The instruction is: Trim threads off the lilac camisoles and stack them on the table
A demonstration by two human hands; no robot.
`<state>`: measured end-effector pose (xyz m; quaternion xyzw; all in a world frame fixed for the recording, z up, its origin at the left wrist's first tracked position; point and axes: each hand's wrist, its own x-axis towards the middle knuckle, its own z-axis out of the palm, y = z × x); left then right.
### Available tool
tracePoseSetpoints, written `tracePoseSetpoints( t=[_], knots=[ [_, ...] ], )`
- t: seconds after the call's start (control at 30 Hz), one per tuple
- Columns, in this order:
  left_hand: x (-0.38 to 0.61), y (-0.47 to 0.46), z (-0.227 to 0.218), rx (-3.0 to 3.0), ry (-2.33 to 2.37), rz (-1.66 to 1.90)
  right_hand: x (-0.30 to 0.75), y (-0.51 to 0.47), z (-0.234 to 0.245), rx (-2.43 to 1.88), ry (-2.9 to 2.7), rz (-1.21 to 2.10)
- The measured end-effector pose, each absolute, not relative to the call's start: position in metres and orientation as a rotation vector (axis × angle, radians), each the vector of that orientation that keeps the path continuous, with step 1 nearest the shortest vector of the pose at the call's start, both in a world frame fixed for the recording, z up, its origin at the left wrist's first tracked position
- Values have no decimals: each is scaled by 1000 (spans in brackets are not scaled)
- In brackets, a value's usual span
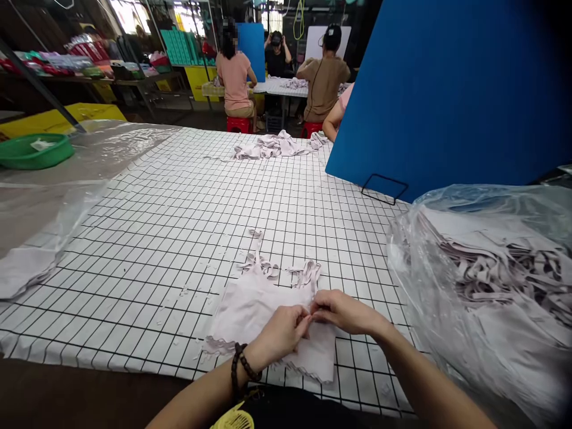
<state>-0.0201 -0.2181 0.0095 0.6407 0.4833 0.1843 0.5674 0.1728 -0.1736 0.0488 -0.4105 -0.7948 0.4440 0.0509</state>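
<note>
A pale pink strappy garment [250,304], like a camisole, lies on the checked tablecloth [170,238] in front of me. Its thin straps spread toward the far side, and its lower edge is scalloped. My left hand [286,330], with a dark beaded bracelet at the wrist, pinches the cloth near the garment's right side. Close beside it, my right hand [337,310] pinches the same right edge, fingertips almost meeting the left ones. Whatever finer part sits between the fingertips is too small to make out.
A clear plastic bag [411,280] with stacked pale garments stands at right, below a tall blue board [438,101] on a wire stand [384,189]. More pale garments [277,146] lie at the table's far edge. A green basket [38,156] is at left. Several people sit beyond.
</note>
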Motion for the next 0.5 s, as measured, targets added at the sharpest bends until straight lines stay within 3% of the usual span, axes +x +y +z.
tracePoseSetpoints(
  t=[0.3,0.5],
  knots=[
    [-34,-212,-5,1737,1447,510,168,-169,20,-1558,-1828,1642],
    [-36,-208,-6,1686,1430,506,149,-169,21,-1539,-1896,1512]
  ],
)
